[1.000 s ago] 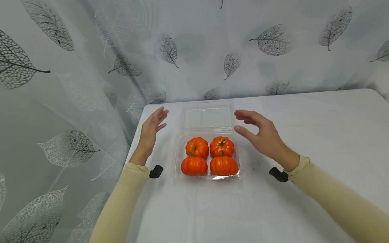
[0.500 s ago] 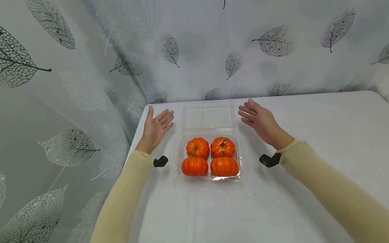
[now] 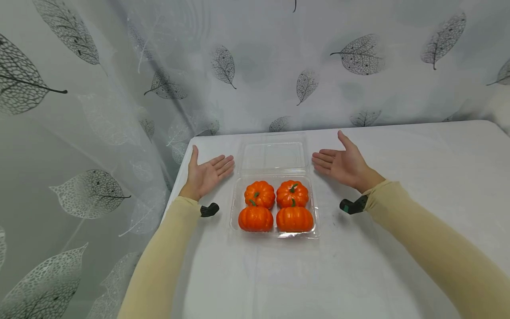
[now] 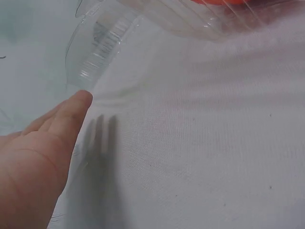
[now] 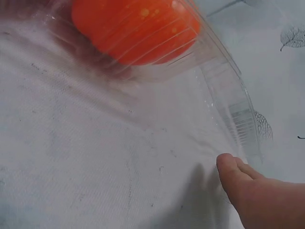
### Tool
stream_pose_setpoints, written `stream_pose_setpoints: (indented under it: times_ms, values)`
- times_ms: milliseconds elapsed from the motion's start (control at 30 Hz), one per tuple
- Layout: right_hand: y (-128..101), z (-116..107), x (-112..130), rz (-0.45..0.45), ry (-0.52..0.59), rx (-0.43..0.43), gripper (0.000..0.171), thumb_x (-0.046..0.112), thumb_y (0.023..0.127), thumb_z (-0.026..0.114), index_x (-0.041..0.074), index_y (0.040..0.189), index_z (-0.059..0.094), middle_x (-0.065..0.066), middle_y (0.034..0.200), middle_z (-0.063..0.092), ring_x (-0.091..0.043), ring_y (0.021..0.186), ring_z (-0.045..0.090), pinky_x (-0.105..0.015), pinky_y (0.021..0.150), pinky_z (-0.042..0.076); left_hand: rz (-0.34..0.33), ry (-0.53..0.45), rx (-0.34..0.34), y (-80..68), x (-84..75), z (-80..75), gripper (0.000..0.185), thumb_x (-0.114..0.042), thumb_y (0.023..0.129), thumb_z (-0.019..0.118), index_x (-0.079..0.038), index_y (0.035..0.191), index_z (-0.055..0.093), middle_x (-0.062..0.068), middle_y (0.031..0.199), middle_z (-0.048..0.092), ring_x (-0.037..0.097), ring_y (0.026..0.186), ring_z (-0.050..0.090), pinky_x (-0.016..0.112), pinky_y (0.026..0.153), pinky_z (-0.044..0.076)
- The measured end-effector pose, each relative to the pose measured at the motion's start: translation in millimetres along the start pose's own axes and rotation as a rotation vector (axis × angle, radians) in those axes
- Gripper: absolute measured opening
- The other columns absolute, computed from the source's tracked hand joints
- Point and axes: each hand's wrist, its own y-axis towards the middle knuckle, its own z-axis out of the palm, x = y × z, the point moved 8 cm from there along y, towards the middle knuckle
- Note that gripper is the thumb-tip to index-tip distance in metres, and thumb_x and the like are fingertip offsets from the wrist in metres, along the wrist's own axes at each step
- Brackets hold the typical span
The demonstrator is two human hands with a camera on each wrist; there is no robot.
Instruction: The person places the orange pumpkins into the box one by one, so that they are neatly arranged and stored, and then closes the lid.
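Observation:
A clear plastic clamshell box (image 3: 235, 212) lies on the white table with its lid (image 3: 272, 155) folded back toward the far edge. Several small orange pumpkins (image 3: 295, 219) with green stems sit inside it in two rows. To the left of the box my left hand (image 3: 205, 177) is held with straight fingers, palm turned up and inward, holding nothing. My right hand (image 3: 344, 166) mirrors it on the other side, thumb raised and fingers extended toward the lid. In the right wrist view an orange pumpkin (image 5: 138, 28) shows through the box's clear wall.
The white-covered table (image 3: 279, 279) stretches to the right and toward me. A grey curtain with leaf prints (image 3: 255, 66) hangs behind the table and along its left side. A small black device (image 3: 209, 210) is on each wrist at the sleeve's cuff.
Both hands have turned from palms facing inward to palms up, with fingers straightened and thumbs raised. The right hand has shifted slightly. The box and pumpkins stay in place.

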Motion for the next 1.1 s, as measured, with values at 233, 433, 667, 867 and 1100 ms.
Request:
stream_pose_setpoints:
  times_ms: [233, 433, 667, 867, 1100]
  values:
    - [4, 0, -5, 0.025, -0.009, 0.046, 0.11, 0.067, 0.078, 0.053, 0.009, 0.146, -0.012, -0.01, 0.153, 0.0, -0.025, 0.138, 0.007, -0.04, 0.109, 0.012, -0.052, -0.089, 0.043, 5.3, 7.4, 0.0, 0.115, -0.071, 0.072, 0.056, -0.002, 0.146, 0.003, 0.019, 0.149, 0.016, 0.033, 0.134, 0.02, 0.043, 0.107, 0.019]
    - [6, 1, -6, 0.02, -0.026, 0.025, 0.109, 0.068, 0.077, 0.053, 0.009, 0.147, -0.006, -0.009, 0.152, 0.006, -0.025, 0.137, 0.013, -0.041, 0.108, 0.016, -0.084, -0.075, 0.083, 6.8, 13.0, 8.2, 0.109, -0.072, 0.077, 0.048, -0.002, 0.146, 0.003, 0.018, 0.15, 0.012, 0.031, 0.135, 0.018, 0.041, 0.107, 0.019]
    - [5, 3, -6, 0.013, -0.028, 0.022, 0.111, 0.068, 0.074, 0.057, 0.009, 0.147, -0.002, -0.009, 0.152, 0.011, -0.025, 0.136, 0.015, -0.042, 0.108, 0.017, -0.087, -0.059, 0.081, 7.1, 13.1, 10.7, 0.107, -0.073, 0.078, 0.046, -0.002, 0.146, 0.004, 0.017, 0.15, 0.013, 0.031, 0.135, 0.02, 0.041, 0.107, 0.019]
    - [2, 9, -2, -0.007, -0.058, 0.044, 0.109, 0.067, 0.075, 0.056, 0.008, 0.147, -0.001, -0.009, 0.151, 0.011, -0.025, 0.137, 0.015, -0.043, 0.108, 0.016, -0.084, -0.04, 0.092, 6.8, 9.7, 14.7, 0.109, -0.072, 0.076, 0.051, -0.002, 0.146, 0.005, 0.017, 0.149, 0.015, 0.031, 0.135, 0.019, 0.042, 0.107, 0.018]
    - [-5, 21, 6, -0.037, -0.068, 0.087, 0.105, 0.065, 0.078, 0.055, 0.008, 0.147, 0.0, -0.009, 0.152, 0.011, -0.025, 0.137, 0.015, -0.043, 0.108, 0.016, -0.055, 0.014, 0.133, 2.9, -1.1, 27.7, 0.108, -0.072, 0.077, 0.048, -0.002, 0.146, 0.005, 0.018, 0.149, 0.017, 0.031, 0.135, 0.019, 0.042, 0.108, 0.017]
